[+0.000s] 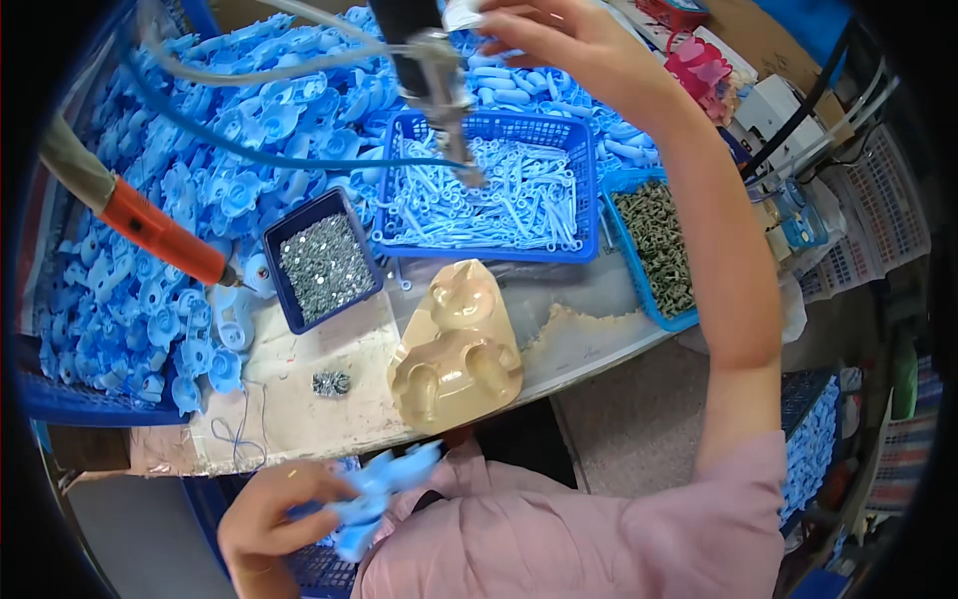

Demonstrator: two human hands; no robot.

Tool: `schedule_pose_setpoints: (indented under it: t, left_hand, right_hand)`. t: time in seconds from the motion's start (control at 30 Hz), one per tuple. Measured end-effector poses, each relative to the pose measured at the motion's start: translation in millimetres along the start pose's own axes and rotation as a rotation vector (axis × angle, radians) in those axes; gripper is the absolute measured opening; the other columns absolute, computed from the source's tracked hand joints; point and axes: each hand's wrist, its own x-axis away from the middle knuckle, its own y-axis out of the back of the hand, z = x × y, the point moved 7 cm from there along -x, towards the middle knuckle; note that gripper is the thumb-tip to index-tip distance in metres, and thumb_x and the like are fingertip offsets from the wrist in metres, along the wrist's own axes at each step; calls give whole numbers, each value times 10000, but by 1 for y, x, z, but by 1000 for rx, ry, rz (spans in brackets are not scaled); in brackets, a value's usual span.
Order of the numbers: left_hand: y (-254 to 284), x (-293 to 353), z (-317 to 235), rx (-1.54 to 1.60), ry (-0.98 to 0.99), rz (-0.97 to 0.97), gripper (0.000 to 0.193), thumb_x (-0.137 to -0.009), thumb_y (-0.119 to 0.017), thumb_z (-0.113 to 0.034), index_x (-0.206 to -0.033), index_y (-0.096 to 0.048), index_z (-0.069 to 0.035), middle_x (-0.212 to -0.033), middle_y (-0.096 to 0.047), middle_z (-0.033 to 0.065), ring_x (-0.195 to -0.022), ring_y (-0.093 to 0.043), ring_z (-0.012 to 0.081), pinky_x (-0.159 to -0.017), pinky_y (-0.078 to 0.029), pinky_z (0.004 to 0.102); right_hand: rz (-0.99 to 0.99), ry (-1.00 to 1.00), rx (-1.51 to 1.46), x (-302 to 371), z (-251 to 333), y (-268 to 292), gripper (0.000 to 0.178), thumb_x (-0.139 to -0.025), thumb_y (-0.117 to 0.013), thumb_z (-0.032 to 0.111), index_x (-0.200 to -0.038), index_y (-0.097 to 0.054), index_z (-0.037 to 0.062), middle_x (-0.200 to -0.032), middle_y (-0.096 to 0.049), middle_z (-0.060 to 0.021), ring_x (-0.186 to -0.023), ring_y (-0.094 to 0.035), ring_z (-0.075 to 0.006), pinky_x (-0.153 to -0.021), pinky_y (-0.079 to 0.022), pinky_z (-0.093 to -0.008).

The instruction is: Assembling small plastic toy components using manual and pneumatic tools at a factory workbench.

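Note:
Low at the front edge of the bench, my left hand [284, 511] grips a light blue plastic part [374, 496] with several lobes, blurred by motion. My right arm stretches to the far side, where my right hand [559, 32] is partly cut off by the top of the view. Its curled fingertips meet a small white thing [463, 14] beside the hanging black and metal tool [439, 85]; what it is does not show. Between my arms lies a tan moulded fixture [457, 349] with three rounded hollows.
A blue basket [589, 190] holds light blue rods. Screws fill a dark tray [271, 245] and a light blue tray [624, 240]. Blue shells [239, 190] pile up at left, near an orange-handled driver [165, 235]. A small metal heap [330, 383] and a string [239, 429] lie nearer.

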Motion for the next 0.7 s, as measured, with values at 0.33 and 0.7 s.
schedule_pose_setpoints:
  t: [0.33, 0.7]
  left_hand:
    - [3, 106, 100, -727, 805, -57, 411, -791, -768, -312, -1092, -718, -36, -963, -725, 174, -887, -689, 366, -788, -540, 445]
    - [-44, -76, 0, -438, -160, 97, 384, -882, -733, -222, -1225, -659, -65, -1141, -698, 138, -1031, -650, 343, -886, -502, 427]
  right_hand:
    - [30, -627, 1283, 154, -235, 95, 174, -797, -682, 68, -961, -711, 118, -1039, -699, -119, -987, -666, -338, -811, -550, -462]
    - [-225, -492, 411, 188, -159, 105, 290, -794, -675, -93, -1029, -626, 69, -1146, -644, -31, -1060, -638, -155, -876, -548, -343]
